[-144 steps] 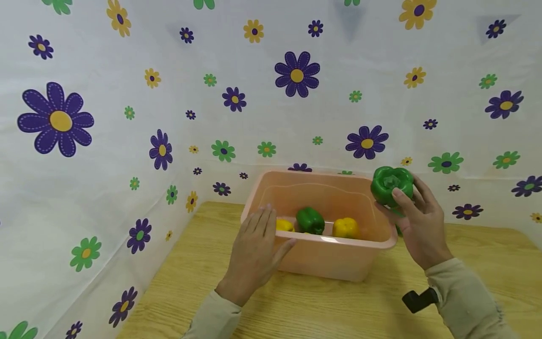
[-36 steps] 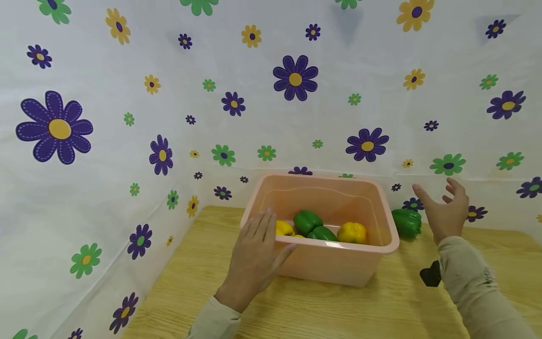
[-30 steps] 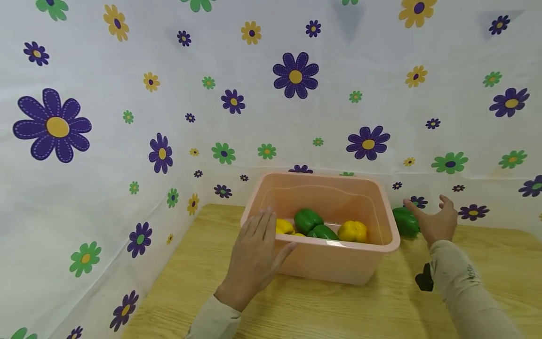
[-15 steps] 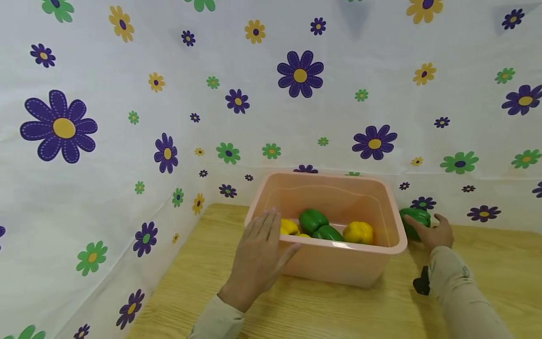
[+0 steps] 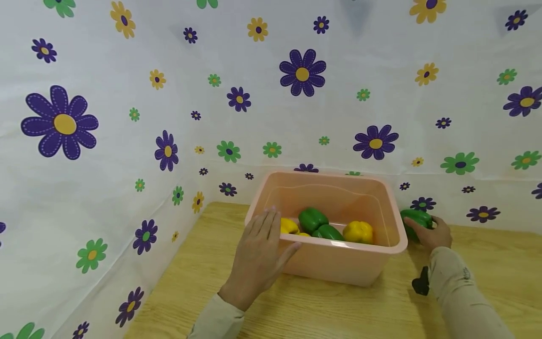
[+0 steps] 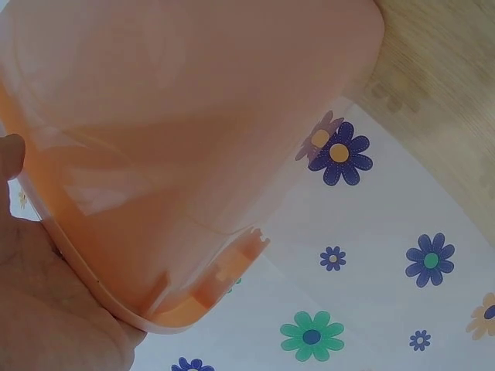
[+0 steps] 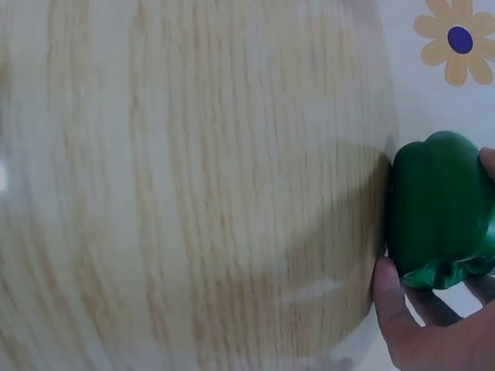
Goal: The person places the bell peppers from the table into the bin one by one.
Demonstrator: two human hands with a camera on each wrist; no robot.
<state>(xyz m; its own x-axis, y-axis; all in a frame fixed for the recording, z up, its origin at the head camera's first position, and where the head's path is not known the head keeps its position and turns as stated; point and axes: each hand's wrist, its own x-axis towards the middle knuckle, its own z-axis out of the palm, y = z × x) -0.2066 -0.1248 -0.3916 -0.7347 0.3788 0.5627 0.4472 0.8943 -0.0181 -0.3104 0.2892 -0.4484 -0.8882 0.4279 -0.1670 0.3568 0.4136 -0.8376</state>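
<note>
My right hand (image 5: 438,234) has its thumb and fingers around a green bell pepper (image 5: 417,217), which lies on the table just right of the bin. In the right wrist view the thumb (image 7: 394,305) is against one side of this bell pepper (image 7: 437,205) and a fingertip shows on the other. A peach plastic bin (image 5: 330,261) stands in the middle. My left hand (image 5: 256,256) rests with straight fingers across its front left rim. Inside lie two green bell peppers (image 5: 312,220) and yellow bell peppers (image 5: 358,232), partly hidden by the front wall and left hand.
Light wood-grain table (image 5: 203,268) extends around the bin. Behind it and along the left hangs a white sheet (image 5: 254,117) printed with flowers. A small black device (image 5: 421,281) sits at the right wrist.
The green bell pepper held earlier over the bin's right side now lies inside. My right hand has since come down onto the other green bell pepper. The left hand stays put.
</note>
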